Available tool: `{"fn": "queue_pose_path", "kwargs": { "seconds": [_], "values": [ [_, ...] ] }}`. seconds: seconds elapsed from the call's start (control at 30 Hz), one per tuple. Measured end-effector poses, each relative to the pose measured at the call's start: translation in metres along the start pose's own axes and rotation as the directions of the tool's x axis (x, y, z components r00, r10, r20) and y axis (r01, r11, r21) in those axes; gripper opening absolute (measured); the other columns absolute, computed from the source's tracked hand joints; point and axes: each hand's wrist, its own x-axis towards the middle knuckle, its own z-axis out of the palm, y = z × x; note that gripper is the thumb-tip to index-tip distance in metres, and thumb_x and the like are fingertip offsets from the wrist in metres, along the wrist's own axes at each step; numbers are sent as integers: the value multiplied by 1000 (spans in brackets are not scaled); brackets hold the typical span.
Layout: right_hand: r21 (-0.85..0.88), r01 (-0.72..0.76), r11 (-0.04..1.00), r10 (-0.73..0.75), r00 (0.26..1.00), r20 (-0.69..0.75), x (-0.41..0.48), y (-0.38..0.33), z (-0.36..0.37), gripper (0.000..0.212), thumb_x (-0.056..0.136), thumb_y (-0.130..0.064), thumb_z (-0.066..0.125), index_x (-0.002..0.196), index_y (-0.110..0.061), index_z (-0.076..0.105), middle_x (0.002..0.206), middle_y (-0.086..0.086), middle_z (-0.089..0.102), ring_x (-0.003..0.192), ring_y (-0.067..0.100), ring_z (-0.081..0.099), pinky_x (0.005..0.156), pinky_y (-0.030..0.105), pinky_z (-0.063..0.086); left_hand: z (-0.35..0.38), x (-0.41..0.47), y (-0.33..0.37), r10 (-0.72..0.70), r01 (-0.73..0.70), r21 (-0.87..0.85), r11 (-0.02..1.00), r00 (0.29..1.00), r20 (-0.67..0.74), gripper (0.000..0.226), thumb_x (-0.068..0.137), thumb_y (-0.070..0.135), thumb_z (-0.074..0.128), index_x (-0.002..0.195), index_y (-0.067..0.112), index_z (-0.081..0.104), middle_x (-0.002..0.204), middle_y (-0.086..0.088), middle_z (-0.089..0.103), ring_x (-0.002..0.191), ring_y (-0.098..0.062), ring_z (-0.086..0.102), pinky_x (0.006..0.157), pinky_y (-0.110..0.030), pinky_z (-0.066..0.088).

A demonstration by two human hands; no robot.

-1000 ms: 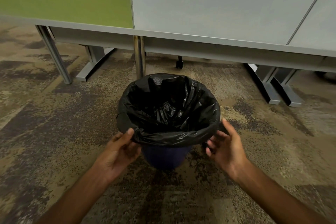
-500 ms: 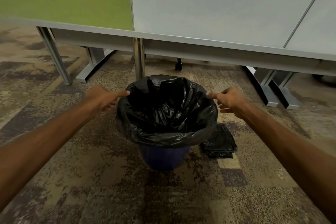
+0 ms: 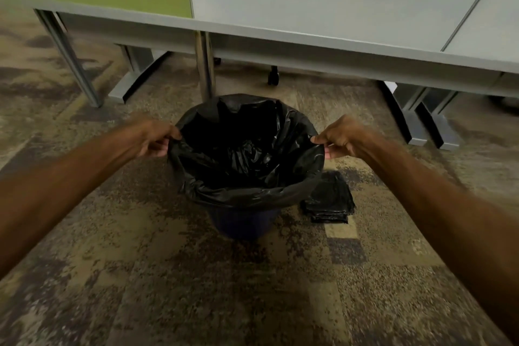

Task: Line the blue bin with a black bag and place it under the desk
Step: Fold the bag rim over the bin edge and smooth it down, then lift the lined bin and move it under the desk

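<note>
One round dark blue plastic bin point(image 3: 243, 223) stands upright on the mottled brown and tan carpet floor point(image 3: 196, 289), in front of the near edge of the long grey bench point(image 3: 309, 45) and just short of its chrome post leg point(image 3: 205, 64). It is not under the bench. One crinkled black plastic bag point(image 3: 247, 154) lines the bin, its mouth folded out and down over the rim so that only the bin's lower wall shows.

Two bare hands reach in. The left hand point(image 3: 153, 136) pinches the bag's folded edge at the left side of the rim, its grip closed on the plastic. The right hand point(image 3: 341, 136) pinches the same edge at the right side, grip likewise closed on the bag.

One flat stack of folded black bags point(image 3: 328, 202) lies on the floor just beside the bin, to its right. One black chair castor point(image 3: 273, 76) shows under the bench.
</note>
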Motion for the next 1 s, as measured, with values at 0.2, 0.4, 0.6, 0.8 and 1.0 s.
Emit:
{"fn": "queue_pose_path", "kwargs": {
  "seconds": [0.2,0.4,0.6,0.8,1.0],
  "values": [
    [49,-12,999,13,1000,-18,1,6,-6,25,81,-9,72,99,8,67,91,18,68,63,19,62,62,33,59,3,-17,12,-30,29,21,999,999,34,25,95,8,49,71,12,45,69,-4,42,47,-16,50,25,-9,33],
    [125,-25,992,31,998,-46,-23,-3,-20,29,78,-9,75,100,8,66,84,16,68,53,16,60,46,27,56,-12,-54,32,-63,65,-118,991,998,23,21,93,4,53,74,12,49,77,-3,52,60,-12,50,42,-16,45],
    [145,-5,989,6,1000,-9,-58,-32,-47,29,79,-9,75,99,10,65,78,11,65,63,17,65,57,30,59,-41,-102,61,-102,105,-254,961,994,27,21,93,2,54,75,12,49,84,-1,53,68,-9,49,58,-19,45],
    [157,2,988,-9,999,43,-91,-59,-76,28,79,-11,75,98,8,66,94,23,69,85,31,70,74,42,60,-70,-149,94,-132,131,-328,936,991,22,22,93,-1,53,76,12,49,81,1,50,90,-17,54,87,-26,48],
    [156,-5,988,-2,999,46,-110,-84,-90,23,81,-11,73,97,4,67,93,18,68,82,25,68,70,34,57,-91,-175,110,-154,154,-365,918,988,29,7,91,-3,54,88,4,55,92,-6,57,94,-22,59,72,-26,50]
  ]
}}
